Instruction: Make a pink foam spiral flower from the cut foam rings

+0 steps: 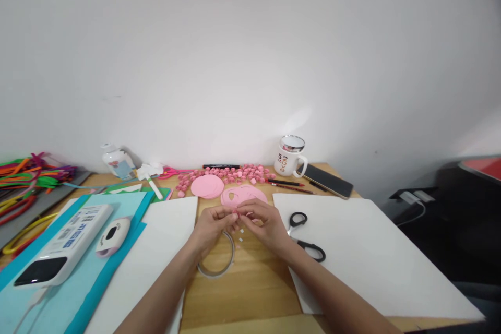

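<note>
My left hand (212,225) and my right hand (264,223) meet over the wooden table (250,292), fingertips pinched together on a small pink paper piece (236,212). Under my left wrist lies a tape ring (217,263). Just beyond my fingers lie pink paper cutouts (242,195) and a pink paper disc (207,186). Behind them sit several small pink rolled pieces (230,173). Black-handled scissors (305,235) lie right beside my right hand on a white sheet (371,261).
A white mug (290,155), a dark phone (327,180) and pencils (287,183) stand at the back right. At the left are a white power bank (64,245), a small white device (113,235), blue paper (58,297), pipe cleaners (27,177) and a glue bottle (117,162).
</note>
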### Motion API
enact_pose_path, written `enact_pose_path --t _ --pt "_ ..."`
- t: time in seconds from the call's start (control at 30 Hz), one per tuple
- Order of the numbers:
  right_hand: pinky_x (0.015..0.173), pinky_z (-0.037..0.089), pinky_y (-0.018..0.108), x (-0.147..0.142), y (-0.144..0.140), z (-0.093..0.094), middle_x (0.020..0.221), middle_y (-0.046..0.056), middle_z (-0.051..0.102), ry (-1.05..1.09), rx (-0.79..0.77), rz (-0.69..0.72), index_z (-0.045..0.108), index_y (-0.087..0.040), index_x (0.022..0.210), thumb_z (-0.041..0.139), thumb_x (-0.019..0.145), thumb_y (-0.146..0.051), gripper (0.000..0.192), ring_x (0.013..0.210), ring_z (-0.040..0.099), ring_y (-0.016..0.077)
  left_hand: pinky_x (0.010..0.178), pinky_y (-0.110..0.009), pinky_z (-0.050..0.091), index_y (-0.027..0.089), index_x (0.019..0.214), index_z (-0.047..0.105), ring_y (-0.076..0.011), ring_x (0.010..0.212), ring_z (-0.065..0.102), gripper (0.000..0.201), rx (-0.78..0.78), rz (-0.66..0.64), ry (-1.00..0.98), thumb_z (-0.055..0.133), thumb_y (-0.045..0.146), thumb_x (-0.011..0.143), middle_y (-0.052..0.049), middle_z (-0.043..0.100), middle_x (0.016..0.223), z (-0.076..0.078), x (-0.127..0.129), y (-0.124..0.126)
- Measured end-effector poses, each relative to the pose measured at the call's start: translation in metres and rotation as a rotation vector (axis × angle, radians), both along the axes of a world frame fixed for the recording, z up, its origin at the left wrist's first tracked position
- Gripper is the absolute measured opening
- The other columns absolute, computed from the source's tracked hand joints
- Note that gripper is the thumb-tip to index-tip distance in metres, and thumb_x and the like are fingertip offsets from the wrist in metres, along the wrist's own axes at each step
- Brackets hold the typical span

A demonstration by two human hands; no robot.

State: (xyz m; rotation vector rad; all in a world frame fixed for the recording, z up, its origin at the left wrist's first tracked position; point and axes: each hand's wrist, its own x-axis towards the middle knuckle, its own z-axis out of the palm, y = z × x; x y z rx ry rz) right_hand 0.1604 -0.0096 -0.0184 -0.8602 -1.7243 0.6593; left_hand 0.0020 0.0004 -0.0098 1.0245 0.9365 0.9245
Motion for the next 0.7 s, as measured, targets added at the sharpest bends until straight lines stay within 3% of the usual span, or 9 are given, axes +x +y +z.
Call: enact_pose_path --t 0.23,0.7 --pt "0.059 0.052 0.023 0.0005 0.0004 -0.0021 0.083 0.005 0.062 0.009 0.006 -0.016 0.064 -0.021 0.089 0.055 0.074 -0.015 0.018 0.072 0.059 0.0134 0.054 -0.02 0.041 0.01 0.078 0.07 -0.01 0.055 0.054 0.028 0.047 0.021 0.024 0.075 0.027 0.057 -0.005 0.065 0.061 0.0074 0.003 -0.0033" --pt "0.061 0.051 0.023 0.0004 0.0025 -0.0027 0.079 0.005 0.062 -0.021 0.015 -0.041 0.063 -0.02 0.08 0.057 0.074 -0.018 0.009 0.077 0.058 0.015 0.055 -0.023 0.044 0.01 0.076 0.067 -0.0115 0.055 0.057 0.026 0.058 0.018 0.039 0.075 0.025 0.057 -0.005 0.066 0.064 0.0032 0.002 -0.002"
